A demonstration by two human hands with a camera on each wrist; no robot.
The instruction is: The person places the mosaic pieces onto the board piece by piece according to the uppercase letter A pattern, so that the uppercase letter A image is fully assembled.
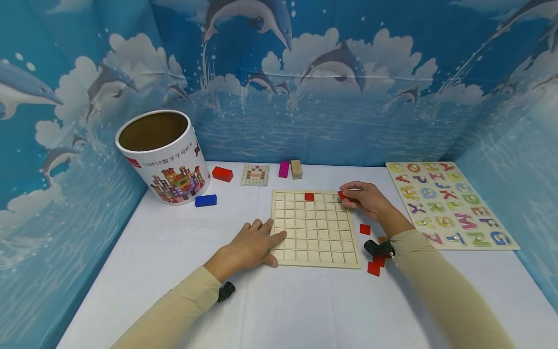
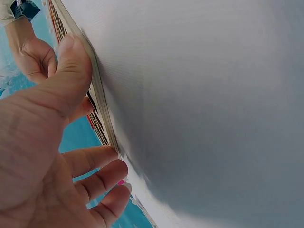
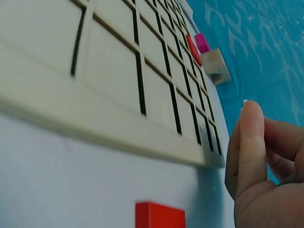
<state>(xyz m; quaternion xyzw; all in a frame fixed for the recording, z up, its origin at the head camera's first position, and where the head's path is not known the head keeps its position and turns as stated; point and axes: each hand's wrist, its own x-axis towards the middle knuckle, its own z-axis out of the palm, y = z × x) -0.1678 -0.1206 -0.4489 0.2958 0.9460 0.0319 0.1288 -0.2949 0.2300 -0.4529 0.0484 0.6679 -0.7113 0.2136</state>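
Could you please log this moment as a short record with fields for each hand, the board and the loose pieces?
left hand: rests open on the grid board's left edge
right hand: fingers pinch a red tile at the board's top right corner
grid board: one red piece seated in the top row
loose red tiles: right of the board

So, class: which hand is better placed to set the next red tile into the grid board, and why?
The right hand: it pinches a red tile at the grid board's top right corner. The left hand lies flat on the board's left edge, steadying it.
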